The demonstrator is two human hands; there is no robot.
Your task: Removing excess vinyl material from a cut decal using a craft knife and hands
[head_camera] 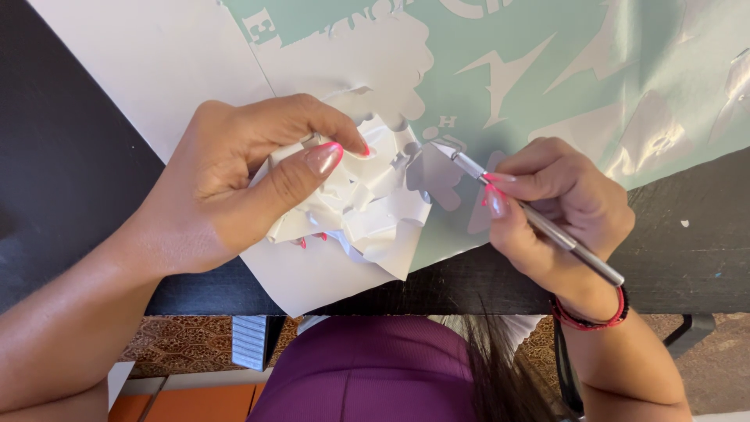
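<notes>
My left hand (234,180) grips a crumpled wad of white peeled vinyl scraps (367,203) over the near corner of a vinyl sheet (547,70). The sheet is pale teal with white cut shapes and letters, on white backing paper. My right hand (562,207) holds a thin silver weeding tool (539,219) like a pen. Its pointed tip touches a strip of vinyl next to the wad, near the sheet's lower edge.
The sheet lies on a black table (70,172) whose near edge runs under my wrists. Shiny lifted vinyl pieces (656,133) sit at the sheet's right side. Below the table edge are my purple top (367,367) and a patterned floor (180,340).
</notes>
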